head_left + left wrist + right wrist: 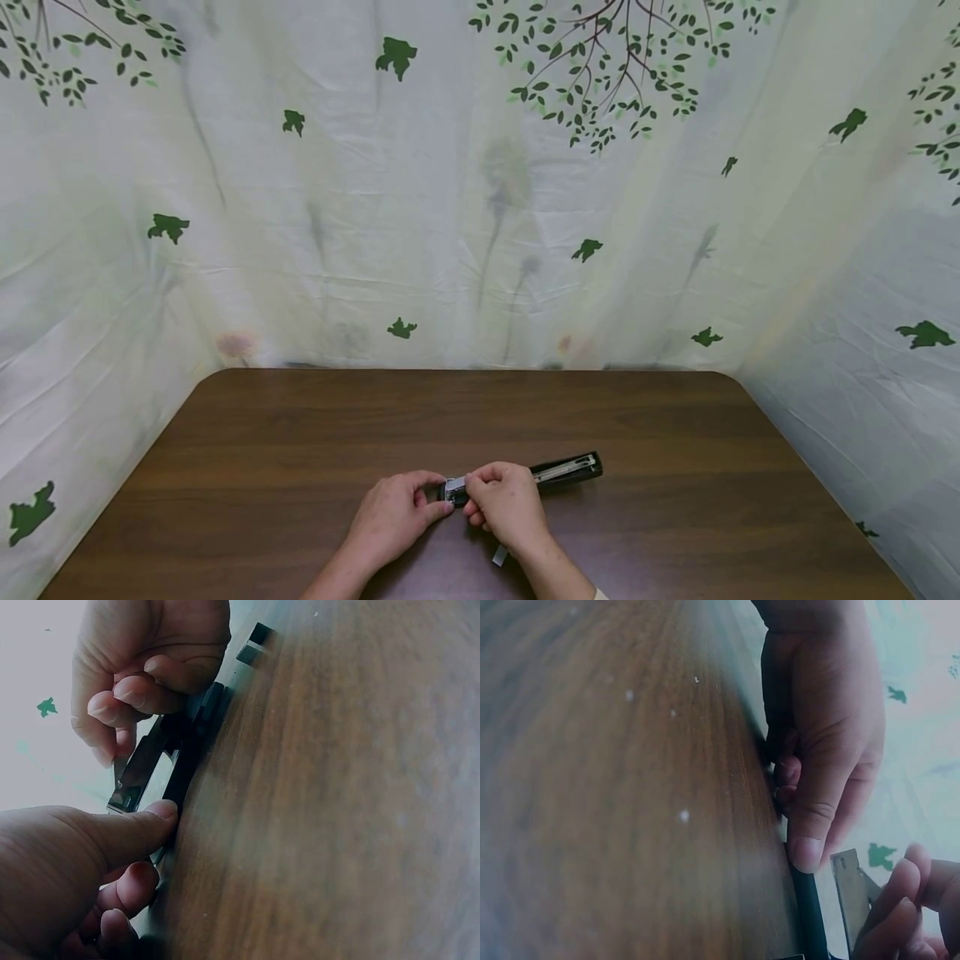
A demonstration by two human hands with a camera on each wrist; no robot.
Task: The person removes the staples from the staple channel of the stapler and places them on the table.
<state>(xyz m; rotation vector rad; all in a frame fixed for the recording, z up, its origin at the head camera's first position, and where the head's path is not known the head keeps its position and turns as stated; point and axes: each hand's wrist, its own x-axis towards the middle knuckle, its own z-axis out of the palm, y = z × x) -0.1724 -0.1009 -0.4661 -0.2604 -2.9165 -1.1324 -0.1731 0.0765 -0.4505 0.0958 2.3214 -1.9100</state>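
Observation:
A black stapler [567, 472] lies on the table with its top swung open, showing the metal channel inside. My left hand [393, 512] grips its left end, thumb [161, 810] on the black base and fingers on the far side. My right hand [510, 504] is over the middle of the stapler. Its thumb and forefinger pinch a thin metal piece [118, 769] at the raised magazine [851, 896]; I cannot tell what this piece is. The other fingers of that hand are curled. A short silver staple strip [500, 556] lies near the right wrist.
The brown wooden table [300, 433] extends beyond and to both sides of the hands. White cloth [450, 208] printed with green leaves hangs behind it and along both sides. A few small white specks [683, 816] dot the tabletop.

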